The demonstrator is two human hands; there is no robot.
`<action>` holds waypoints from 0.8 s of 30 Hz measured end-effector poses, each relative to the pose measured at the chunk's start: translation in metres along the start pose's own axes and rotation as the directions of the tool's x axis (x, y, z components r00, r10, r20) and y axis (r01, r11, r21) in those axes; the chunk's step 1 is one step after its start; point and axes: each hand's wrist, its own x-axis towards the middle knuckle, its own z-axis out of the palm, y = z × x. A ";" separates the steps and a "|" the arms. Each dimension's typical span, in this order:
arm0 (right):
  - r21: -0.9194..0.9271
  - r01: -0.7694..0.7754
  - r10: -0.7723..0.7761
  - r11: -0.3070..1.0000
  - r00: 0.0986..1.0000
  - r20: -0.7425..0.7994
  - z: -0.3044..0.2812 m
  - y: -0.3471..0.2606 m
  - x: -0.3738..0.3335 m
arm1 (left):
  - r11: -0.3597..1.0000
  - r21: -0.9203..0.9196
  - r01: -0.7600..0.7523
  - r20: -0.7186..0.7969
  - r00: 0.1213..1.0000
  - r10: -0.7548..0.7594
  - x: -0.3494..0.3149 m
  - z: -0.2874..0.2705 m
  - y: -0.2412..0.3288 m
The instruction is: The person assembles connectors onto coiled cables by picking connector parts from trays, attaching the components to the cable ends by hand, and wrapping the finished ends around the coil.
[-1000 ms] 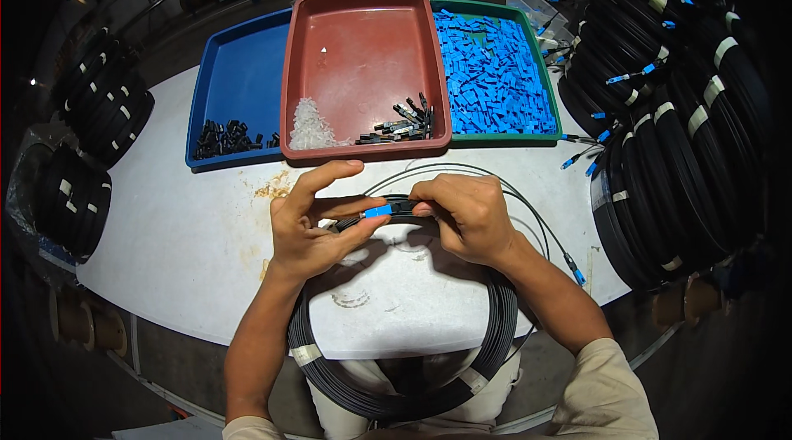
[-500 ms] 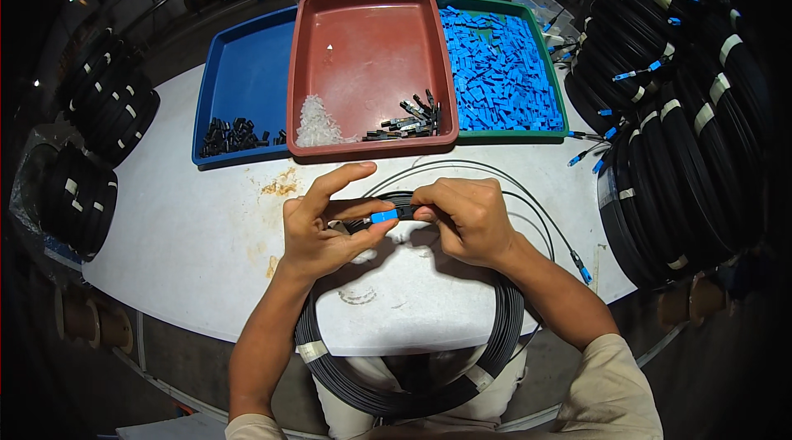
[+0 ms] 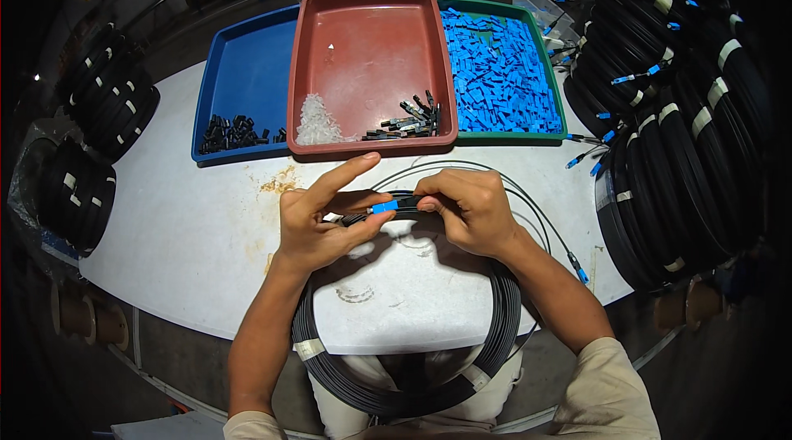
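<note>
My left hand (image 3: 313,221) pinches a blue fiber connector housing (image 3: 384,207) between thumb and a finger, its index finger stretched out above. At the other end, my right hand (image 3: 470,213) has closed on the black connector body (image 3: 407,203) that joins the blue piece. How deep one sits in the other is hard to see. Below and behind both hands lies a coil of black cable (image 3: 307,320), wrapped with white labels and hanging over the table's front edge onto my lap. The cable's other end, a blue-tipped connector (image 3: 582,274), rests on the table to the right.
A blue tray (image 3: 247,61) holds small black parts. The red tray (image 3: 371,36) contains clear sleeves and black connector bodies; a green tray (image 3: 559,114) is full of blue housings. Stacked cable coils (image 3: 676,184) stand at right, more coils (image 3: 78,201) at left.
Both hands hold the same pieces in nearly the same place. My left index finger has risen slightly, and the blue housing sits marginally higher.
</note>
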 end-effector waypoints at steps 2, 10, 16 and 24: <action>0.015 -0.056 0.056 0.998 0.998 -0.012 0.002 -0.003 -0.001 | 0.997 -0.046 0.067 -0.030 0.997 -0.068 -0.001 0.003 0.001; 0.015 -0.083 0.083 0.996 0.996 0.012 -0.002 -0.001 0.001 | 0.994 -0.066 0.086 -0.009 0.996 -0.087 0.004 0.000 -0.002; 0.001 -0.083 0.083 0.997 0.996 0.021 0.005 -0.004 -0.005 | 0.984 -0.081 0.161 0.078 0.985 -0.154 0.001 0.000 -0.002; 0.028 -0.095 0.095 0.995 0.995 -0.002 0.004 -0.003 -0.004 | 0.990 -0.052 0.129 0.071 0.990 -0.125 0.000 -0.002 -0.005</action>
